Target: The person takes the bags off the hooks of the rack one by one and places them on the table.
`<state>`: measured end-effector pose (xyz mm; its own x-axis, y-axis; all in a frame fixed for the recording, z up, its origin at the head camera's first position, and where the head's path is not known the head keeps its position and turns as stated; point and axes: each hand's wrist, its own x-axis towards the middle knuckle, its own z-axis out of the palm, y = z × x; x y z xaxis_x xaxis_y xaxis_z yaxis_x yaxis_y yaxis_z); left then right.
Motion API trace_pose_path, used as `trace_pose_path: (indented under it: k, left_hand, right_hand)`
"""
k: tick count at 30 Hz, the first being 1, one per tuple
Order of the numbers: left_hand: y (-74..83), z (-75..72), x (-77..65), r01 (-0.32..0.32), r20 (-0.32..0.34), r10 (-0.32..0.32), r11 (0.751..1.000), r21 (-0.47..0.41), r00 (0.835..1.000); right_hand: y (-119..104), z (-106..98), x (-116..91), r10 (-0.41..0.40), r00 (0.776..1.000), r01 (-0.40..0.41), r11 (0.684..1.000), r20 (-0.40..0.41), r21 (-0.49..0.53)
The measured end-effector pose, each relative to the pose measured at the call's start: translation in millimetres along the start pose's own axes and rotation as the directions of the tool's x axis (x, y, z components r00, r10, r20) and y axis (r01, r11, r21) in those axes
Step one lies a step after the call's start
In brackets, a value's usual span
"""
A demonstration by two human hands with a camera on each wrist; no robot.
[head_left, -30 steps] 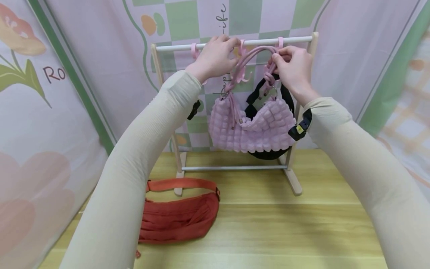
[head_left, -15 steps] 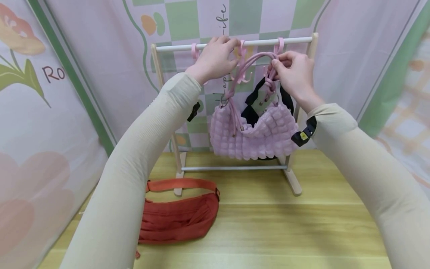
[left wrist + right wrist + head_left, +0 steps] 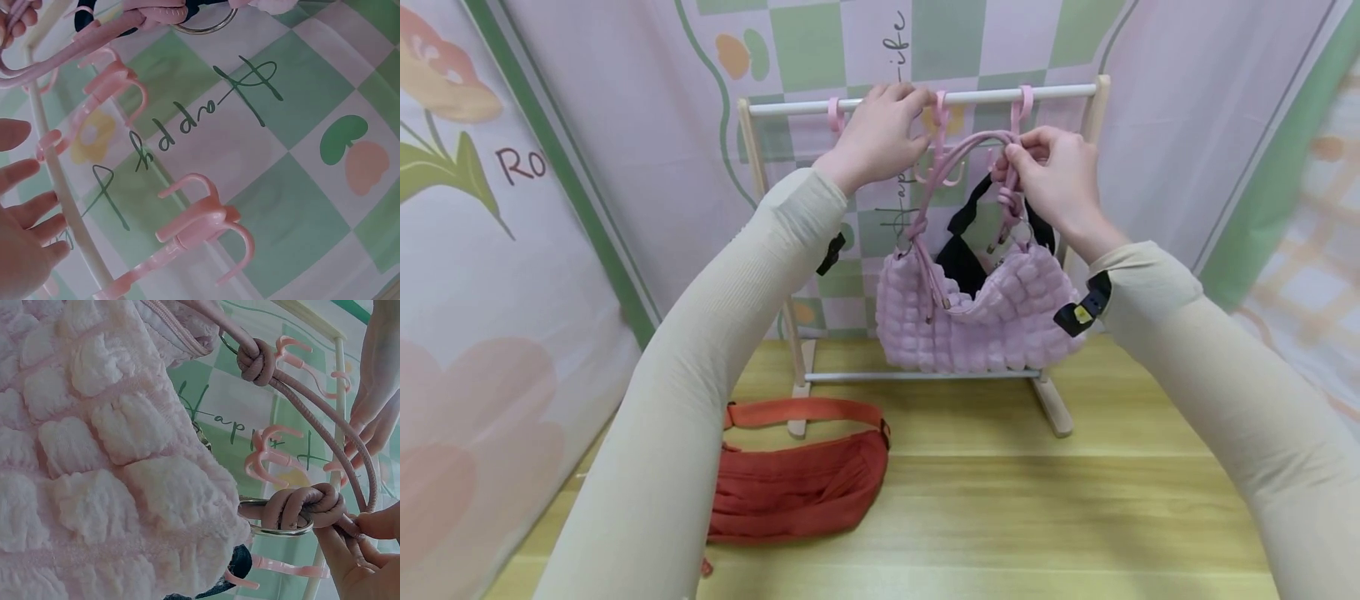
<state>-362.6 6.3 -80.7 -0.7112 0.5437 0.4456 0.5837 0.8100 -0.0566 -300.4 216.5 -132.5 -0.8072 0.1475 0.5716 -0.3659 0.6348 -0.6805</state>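
Note:
My right hand point(image 3: 1062, 179) pinches the cord handle point(image 3: 973, 143) of a pink puffy handbag point(image 3: 977, 325), close above the handle's right knot. In the head view the bag hangs in front of the hanging rack and covers part of a black bag point(image 3: 958, 260). At the rack's white top rail point(image 3: 1060, 92) is my left hand point(image 3: 883, 129), its fingers loosely extended beside the middle pink hook point(image 3: 940, 108). The left wrist view shows those fingers point(image 3: 37, 209) by the rail, with nothing held. Metal rings point(image 3: 281, 532) join the handle to the bag.
Another pink hook point(image 3: 836, 115) hangs at the rail's left, and one point(image 3: 1025, 104) at its right. A red waist bag point(image 3: 797, 487) lies on the wooden table point(image 3: 1000, 500) at front left, partly behind my left sleeve. Printed cloth surrounds the rack.
My right hand has come down a little and nearer, bringing the pink handbag lower, so it hides the black bag's bottom. My left hand has barely moved at the rail.

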Motion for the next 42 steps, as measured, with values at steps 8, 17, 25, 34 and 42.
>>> trace_pose_path:
  k: [8, 17, 25, 34, 42]
  left_hand:
    - [1.3, 4.4, -6.9, -0.019, -0.081, 0.019, 1.0, 0.004, 0.997]
    - [1.9, 9.9, -17.7, -0.033, -0.185, 0.022, 0.998, -0.06, 0.983]
    - [0.1, 17.5, -30.8, -0.037, -0.239, 0.003, 0.99, -0.137, 0.971]
    - [-4.8, 29.5, -44.1, -0.034, -0.26, -0.028, 0.973, -0.229, 0.965]
    - [-9.9, 40.6, -54.1, -0.02, -0.276, -0.061, 0.959, -0.283, 0.959]
  right_hand:
    - [3.7, 2.1, -4.3, 0.024, 0.999, -0.028, 0.994, 0.036, 0.108]
    - [10.2, 5.8, -11.5, 0.016, 0.998, -0.022, 0.995, 0.064, 0.099]
    - [12.8, 9.5, -18.3, -0.005, 0.998, 0.001, 0.998, 0.055, 0.065]
    - [17.7, 12.3, -25.2, 0.009, 0.997, -0.015, 0.997, 0.075, 0.078]
    - [21.8, 13.2, -30.8, -0.016, 0.999, 0.013, 0.997, 0.047, 0.078]
